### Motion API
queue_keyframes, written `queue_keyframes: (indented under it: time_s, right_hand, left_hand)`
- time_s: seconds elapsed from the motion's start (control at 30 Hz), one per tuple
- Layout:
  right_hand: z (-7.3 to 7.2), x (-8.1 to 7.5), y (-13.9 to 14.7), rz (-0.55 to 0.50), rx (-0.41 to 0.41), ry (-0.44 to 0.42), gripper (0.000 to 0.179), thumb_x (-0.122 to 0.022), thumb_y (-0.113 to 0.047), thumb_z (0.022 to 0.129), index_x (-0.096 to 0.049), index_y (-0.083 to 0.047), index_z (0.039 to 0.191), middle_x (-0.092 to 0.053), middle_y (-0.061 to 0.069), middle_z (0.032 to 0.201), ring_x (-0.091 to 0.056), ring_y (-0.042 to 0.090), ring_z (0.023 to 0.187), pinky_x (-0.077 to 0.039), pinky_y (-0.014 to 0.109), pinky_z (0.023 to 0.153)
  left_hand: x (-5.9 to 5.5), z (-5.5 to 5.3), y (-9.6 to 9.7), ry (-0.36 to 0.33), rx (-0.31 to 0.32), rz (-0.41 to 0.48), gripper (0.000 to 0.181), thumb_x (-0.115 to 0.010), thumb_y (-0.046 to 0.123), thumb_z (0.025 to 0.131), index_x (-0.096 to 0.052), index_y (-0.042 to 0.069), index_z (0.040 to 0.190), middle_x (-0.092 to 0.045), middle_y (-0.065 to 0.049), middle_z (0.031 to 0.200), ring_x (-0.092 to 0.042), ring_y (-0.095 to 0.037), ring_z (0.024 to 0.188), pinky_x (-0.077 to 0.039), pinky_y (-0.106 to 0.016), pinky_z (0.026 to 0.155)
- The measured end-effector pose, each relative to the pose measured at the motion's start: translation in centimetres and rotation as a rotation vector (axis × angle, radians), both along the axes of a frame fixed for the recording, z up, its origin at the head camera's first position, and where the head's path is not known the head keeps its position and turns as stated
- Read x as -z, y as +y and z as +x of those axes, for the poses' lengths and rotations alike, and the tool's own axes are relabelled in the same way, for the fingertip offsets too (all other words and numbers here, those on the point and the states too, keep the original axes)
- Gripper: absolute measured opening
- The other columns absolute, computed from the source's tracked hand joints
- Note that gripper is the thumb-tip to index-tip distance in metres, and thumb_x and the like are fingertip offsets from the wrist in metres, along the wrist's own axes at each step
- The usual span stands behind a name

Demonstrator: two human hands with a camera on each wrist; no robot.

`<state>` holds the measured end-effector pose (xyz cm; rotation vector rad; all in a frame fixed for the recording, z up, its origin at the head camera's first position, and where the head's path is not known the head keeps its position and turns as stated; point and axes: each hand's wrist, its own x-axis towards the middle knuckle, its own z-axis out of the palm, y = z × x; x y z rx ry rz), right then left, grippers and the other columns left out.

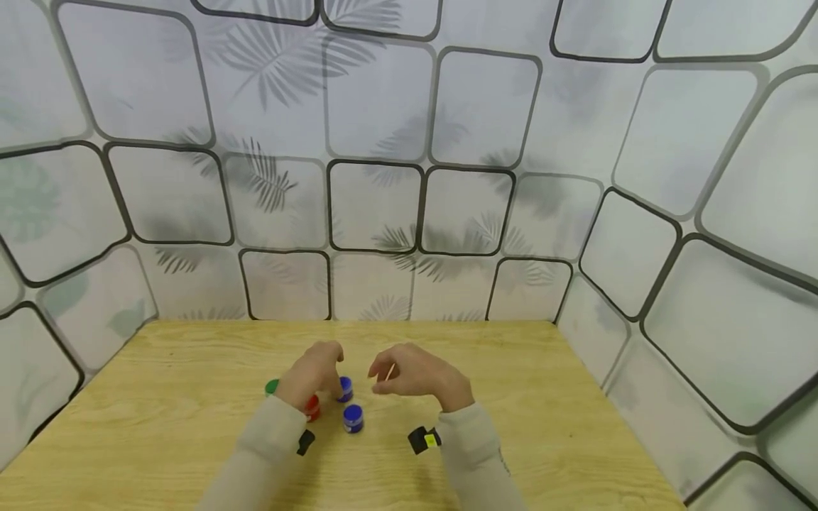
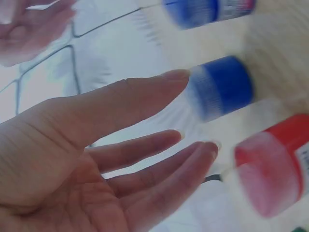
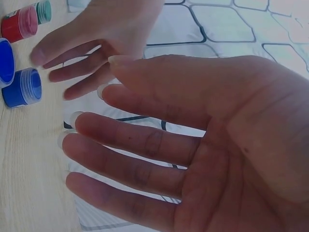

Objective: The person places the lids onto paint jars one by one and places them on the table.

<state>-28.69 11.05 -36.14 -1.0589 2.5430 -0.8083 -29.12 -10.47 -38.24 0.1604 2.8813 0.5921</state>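
Note:
My left hand (image 1: 313,372) reaches over a group of small paint-type jars, fingers spread and relaxed. Right by it in the head view are a blue-lidded jar (image 1: 346,389) and a red jar (image 1: 312,407), the latter partly hidden by the wrist. A second blue-lidded jar (image 1: 353,419) stands nearer to me. The left wrist view shows the thumb tip overlapping the edge of a blue jar (image 2: 224,87), with nothing between thumb and fingers. Over the table to the right, my right hand (image 1: 415,372) is loosely bent; its palm (image 3: 212,164) shows bare in the right wrist view.
A green-lidded jar (image 1: 271,387) sits left of the left hand, mostly covered by it. The jars stand on a wood-grain table (image 1: 543,440). A patterned wall (image 1: 377,206) rises behind the table and along both sides.

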Motion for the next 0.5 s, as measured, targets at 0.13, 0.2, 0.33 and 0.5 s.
queue_keyframes:
  time_s: [0.13, 0.2, 0.33, 0.5]
  right_hand:
    - [-0.1, 0.1, -0.1, 0.005, -0.006, 0.008, 0.019, -0.07, -0.019, 0.099, -0.076, -0.011, 0.115, -0.076, 0.005, 0.11, -0.073, 0.021, 0.096, -0.056, 0.021, 0.077]
    - [-0.1, 0.2, -0.2, 0.009, -0.004, 0.014, 0.019, -0.069, -0.019, 0.099, -0.076, -0.01, 0.115, -0.076, 0.005, 0.11, -0.073, 0.019, 0.095, -0.056, 0.021, 0.077]
    - [0.1, 0.1, -0.3, 0.013, 0.003, 0.024, 0.021, -0.066, -0.022, 0.102, -0.076, -0.011, 0.116, -0.077, 0.004, 0.11, -0.071, 0.011, 0.091, -0.056, 0.021, 0.078]
    - [0.5, -0.2, -0.5, 0.004, 0.027, 0.027, 0.024, -0.061, -0.025, 0.105, -0.075, -0.011, 0.118, -0.077, 0.004, 0.112, -0.069, 0.009, 0.088, -0.056, 0.025, 0.078]
  left_hand:
    - [-0.7, 0.5, -0.1, 0.071, 0.03, 0.015, 0.06, -0.089, 0.008, 0.077, -0.061, -0.005, 0.129, -0.065, -0.025, 0.13, -0.064, -0.041, 0.117, -0.055, -0.053, 0.097]
    - [-1.0, 0.9, -0.1, 0.101, 0.05, 0.02, 0.06, -0.087, 0.008, 0.079, -0.061, -0.006, 0.131, -0.065, -0.025, 0.131, -0.062, -0.044, 0.121, -0.054, -0.054, 0.1]
    - [-1.5, 1.8, 0.1, 0.136, 0.062, 0.028, 0.056, -0.083, 0.009, 0.085, -0.06, -0.005, 0.134, -0.064, -0.024, 0.135, -0.061, -0.043, 0.125, -0.052, -0.055, 0.103]
    - [-1.6, 2.9, 0.6, 0.18, 0.084, -0.024, 0.046, -0.071, 0.01, 0.096, -0.057, -0.003, 0.137, -0.062, -0.027, 0.134, -0.058, -0.048, 0.124, -0.053, -0.058, 0.099]
